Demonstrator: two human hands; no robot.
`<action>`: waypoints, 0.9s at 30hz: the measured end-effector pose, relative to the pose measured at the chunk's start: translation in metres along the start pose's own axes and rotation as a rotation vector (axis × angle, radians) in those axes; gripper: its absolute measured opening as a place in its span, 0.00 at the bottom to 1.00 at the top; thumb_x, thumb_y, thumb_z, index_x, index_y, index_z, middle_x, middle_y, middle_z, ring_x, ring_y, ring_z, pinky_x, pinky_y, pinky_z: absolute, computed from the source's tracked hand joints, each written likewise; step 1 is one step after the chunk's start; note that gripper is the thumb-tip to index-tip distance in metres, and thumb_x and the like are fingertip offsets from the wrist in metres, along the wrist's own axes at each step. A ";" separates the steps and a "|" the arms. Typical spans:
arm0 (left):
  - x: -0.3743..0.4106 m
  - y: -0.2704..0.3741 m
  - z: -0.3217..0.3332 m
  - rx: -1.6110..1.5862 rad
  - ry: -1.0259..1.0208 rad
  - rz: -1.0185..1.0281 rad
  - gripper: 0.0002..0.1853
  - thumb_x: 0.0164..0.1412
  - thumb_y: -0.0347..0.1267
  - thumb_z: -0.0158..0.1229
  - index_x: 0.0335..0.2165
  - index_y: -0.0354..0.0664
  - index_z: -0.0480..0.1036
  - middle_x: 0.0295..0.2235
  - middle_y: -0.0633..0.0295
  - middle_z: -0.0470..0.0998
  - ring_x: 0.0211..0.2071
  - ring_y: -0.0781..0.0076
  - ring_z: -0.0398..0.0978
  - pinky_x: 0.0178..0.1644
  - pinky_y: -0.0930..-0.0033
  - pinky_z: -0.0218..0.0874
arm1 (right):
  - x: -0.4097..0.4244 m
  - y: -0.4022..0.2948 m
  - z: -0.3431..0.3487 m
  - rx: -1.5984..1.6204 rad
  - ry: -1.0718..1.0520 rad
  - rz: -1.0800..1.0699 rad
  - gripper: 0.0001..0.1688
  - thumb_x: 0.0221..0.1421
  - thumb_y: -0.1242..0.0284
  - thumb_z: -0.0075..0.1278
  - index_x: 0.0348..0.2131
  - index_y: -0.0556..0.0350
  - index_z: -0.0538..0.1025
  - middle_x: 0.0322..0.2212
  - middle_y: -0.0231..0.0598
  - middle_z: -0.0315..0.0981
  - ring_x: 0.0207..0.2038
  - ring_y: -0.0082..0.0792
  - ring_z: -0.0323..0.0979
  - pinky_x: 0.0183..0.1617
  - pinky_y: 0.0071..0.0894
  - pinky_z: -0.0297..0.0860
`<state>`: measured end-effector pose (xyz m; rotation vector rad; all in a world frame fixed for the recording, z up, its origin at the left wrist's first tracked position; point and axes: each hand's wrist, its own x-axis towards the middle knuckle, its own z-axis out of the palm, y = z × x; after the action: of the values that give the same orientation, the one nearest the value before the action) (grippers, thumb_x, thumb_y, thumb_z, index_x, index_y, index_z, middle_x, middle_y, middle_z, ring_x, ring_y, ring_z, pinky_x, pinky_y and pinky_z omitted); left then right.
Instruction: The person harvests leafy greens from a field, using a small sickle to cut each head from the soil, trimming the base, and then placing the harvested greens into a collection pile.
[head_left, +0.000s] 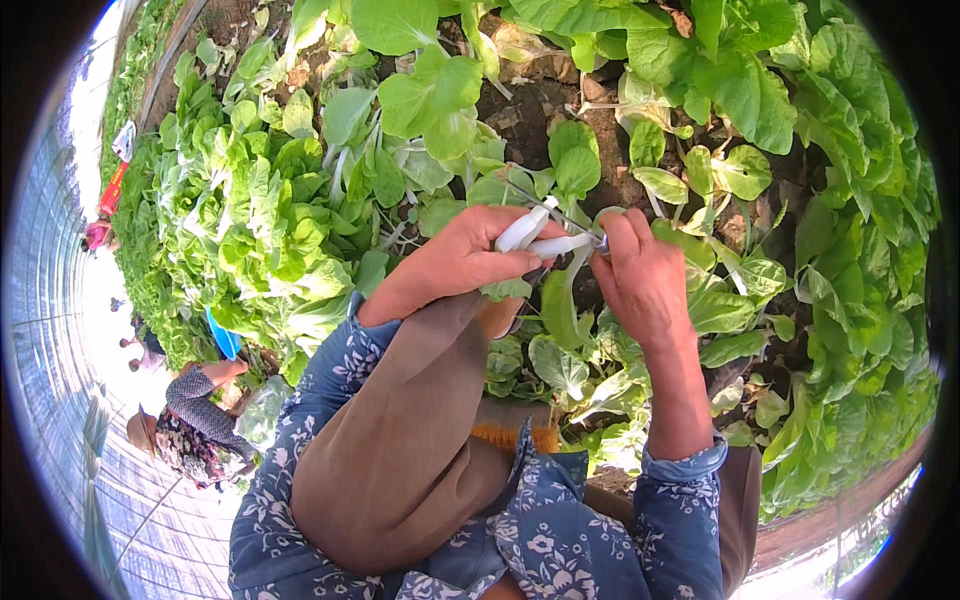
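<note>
White leaf stalks of a leafy green vegetable are pinched between the thumb and fingers of my left hand. Close on the right, my right hand grips a small knife, its fist covering most of the handle. The thin metal blade points up and to the left, across the cut-looking white stalk ends. A yellow-green leaf hangs below, between the two hands. Where the blade meets the stalks is partly hidden by my fingers.
Leafy greens stand thickly on the left and right. Brown soil with withered leaves lies ahead. My raised knee is under my left arm. Another person crouches at the left, near a blue object.
</note>
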<state>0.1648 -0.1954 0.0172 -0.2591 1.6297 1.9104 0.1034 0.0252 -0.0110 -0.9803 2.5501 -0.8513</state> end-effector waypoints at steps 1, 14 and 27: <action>-0.003 0.001 -0.001 -0.040 -0.011 -0.031 0.18 0.56 0.23 0.55 0.47 0.32 0.72 0.42 0.60 0.77 0.42 0.77 0.72 0.46 0.73 0.64 | -0.004 0.005 0.012 -0.012 -0.007 0.052 0.12 0.48 0.75 0.52 0.32 0.56 0.66 0.26 0.44 0.66 0.22 0.44 0.72 0.24 0.41 0.70; 0.002 0.023 -0.029 0.467 0.121 0.124 0.14 0.50 0.25 0.60 0.39 0.36 0.75 0.32 0.62 0.72 0.33 0.72 0.70 0.38 0.72 0.60 | 0.019 -0.010 0.007 0.942 0.168 0.479 0.17 0.49 0.76 0.56 0.41 0.53 0.73 0.24 0.27 0.69 0.24 0.16 0.63 0.27 0.19 0.63; 0.003 0.013 -0.029 1.027 0.058 0.220 0.10 0.49 0.30 0.57 0.34 0.44 0.74 0.29 0.60 0.70 0.29 0.59 0.71 0.32 0.61 0.62 | 0.053 0.014 0.008 0.542 -0.040 0.343 0.06 0.44 0.81 0.49 0.25 0.58 0.67 0.18 0.43 0.62 0.20 0.37 0.61 0.25 0.35 0.61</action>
<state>0.1484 -0.2229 0.0200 0.3012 2.5035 0.9727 0.0609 -0.0053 -0.0282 -0.3780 2.1702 -1.2922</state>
